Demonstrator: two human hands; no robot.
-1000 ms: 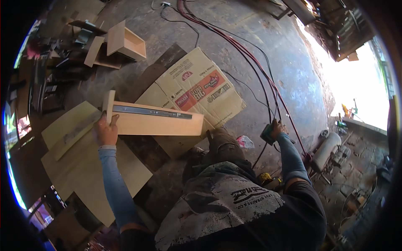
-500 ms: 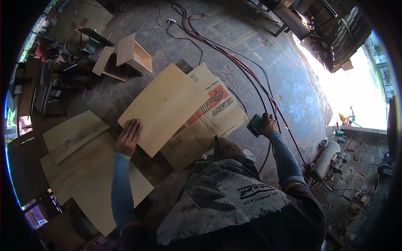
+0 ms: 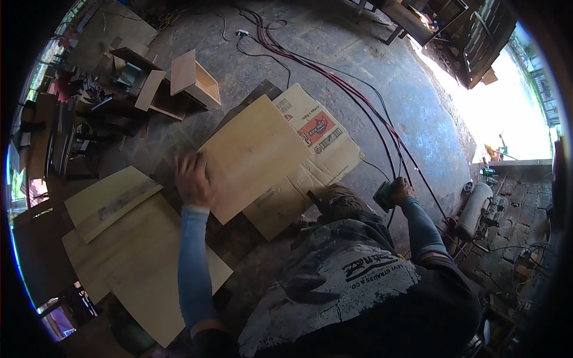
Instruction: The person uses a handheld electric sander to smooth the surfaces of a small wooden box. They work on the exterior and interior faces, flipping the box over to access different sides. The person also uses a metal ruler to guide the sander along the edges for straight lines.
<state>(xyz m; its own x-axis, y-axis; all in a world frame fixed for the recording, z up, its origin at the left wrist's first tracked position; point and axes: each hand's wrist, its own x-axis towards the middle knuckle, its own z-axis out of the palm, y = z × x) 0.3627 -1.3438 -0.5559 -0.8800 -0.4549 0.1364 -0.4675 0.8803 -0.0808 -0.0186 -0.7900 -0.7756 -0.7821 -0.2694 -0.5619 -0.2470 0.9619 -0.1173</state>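
A rectangular plywood panel lies at a slant over a flattened cardboard box on the floor in front of me. My left hand is at the panel's left edge, fingers apart and somewhat blurred by motion; I cannot tell whether it touches the edge. Off to the right, beyond the cardboard, my right hand is wrapped round a green power sander. The sander is tilted and held apart from the panel. Blue-grey sleeves cover both forearms.
More plywood sheets lie overlapping at my left. Pale wooden drawer boxes stand at the far left. Red and dark cables run across the floor past my right hand. A compressor tank sits at the right.
My left hand has gone from lying flat on the panel to its left edge. The panel has shifted right over the cardboard. My right hand has moved right and slightly back with the sander.
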